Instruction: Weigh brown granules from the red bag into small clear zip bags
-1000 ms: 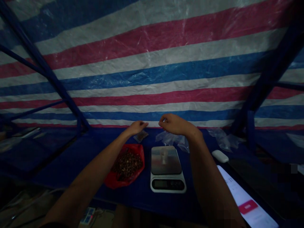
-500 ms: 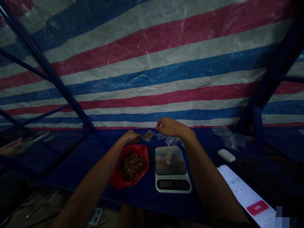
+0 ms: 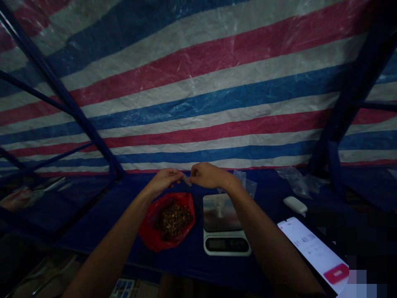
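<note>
My left hand [image 3: 166,180] pinches one side of a small clear plastic bag [image 3: 186,180], just beyond the red bag. My right hand [image 3: 206,175] is closed at the bag's other side, its fingertips against it. Most of the small bag is hidden between the fingers. Below my left hand sits an open red plastic bag [image 3: 149,236] holding brown, dried-looking pieces [image 3: 175,219]. Under my right wrist lies a digital kitchen scale [image 3: 221,213] with a steel plate and a dark display. My right forearm covers part of its right side.
Clear plastic bags [image 3: 248,186] lie behind the scale, and more clear plastic [image 3: 297,182] at the right. A white case [image 3: 295,204] and a lit phone [image 3: 313,252] are on the blue table [image 3: 198,265]. A striped tarp [image 3: 198,103] hangs behind. At far left another person's hand [image 3: 15,200] shows.
The small filled bag was lying on the table between my hands; now it is up between my fingers. My right hand has moved left and down to meet my left hand.
</note>
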A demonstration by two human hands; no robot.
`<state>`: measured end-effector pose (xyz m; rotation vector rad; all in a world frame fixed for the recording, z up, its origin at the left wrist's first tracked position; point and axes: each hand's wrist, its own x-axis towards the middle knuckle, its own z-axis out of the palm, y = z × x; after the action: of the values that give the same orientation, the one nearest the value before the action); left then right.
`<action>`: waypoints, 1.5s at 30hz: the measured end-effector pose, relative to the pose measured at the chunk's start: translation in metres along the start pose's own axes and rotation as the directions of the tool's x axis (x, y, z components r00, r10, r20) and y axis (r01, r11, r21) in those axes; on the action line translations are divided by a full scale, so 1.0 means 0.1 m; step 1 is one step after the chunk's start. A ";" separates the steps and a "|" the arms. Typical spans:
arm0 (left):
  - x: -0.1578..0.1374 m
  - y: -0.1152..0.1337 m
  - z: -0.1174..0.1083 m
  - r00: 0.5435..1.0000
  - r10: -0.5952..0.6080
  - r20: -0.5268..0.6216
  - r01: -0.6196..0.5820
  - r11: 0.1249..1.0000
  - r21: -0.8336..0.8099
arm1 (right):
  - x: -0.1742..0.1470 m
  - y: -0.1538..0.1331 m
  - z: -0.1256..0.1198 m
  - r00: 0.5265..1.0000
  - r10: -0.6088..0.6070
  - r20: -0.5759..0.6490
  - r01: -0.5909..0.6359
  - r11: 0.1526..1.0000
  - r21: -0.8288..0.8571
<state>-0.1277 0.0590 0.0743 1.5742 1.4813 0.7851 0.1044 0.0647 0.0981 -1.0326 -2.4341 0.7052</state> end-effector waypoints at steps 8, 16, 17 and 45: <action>-0.76 0.12 -0.01 0.984 0.067 -0.165 -0.082 0.993 -0.084 | 0.07 -0.33 0.35 0.957 -0.258 0.130 0.237 0.959 0.153; -1.11 0.16 -0.09 0.991 0.084 -0.101 -0.094 0.991 -0.097 | 0.04 -0.38 0.39 0.892 -0.324 0.315 0.160 0.878 0.451; -1.15 0.16 -0.13 0.993 0.083 -0.082 -0.090 0.992 -0.086 | 0.03 -0.38 0.37 0.903 -0.314 0.294 0.178 0.894 0.411; -1.13 -0.29 -0.06 0.974 0.227 0.008 -0.185 0.771 0.609 | 0.00 -0.39 0.32 0.996 -0.080 0.043 0.087 0.970 -0.227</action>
<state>-0.1597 -0.0526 0.0625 2.2432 1.7351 0.4950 0.0663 0.0316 0.0958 -1.0011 -2.6176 0.4238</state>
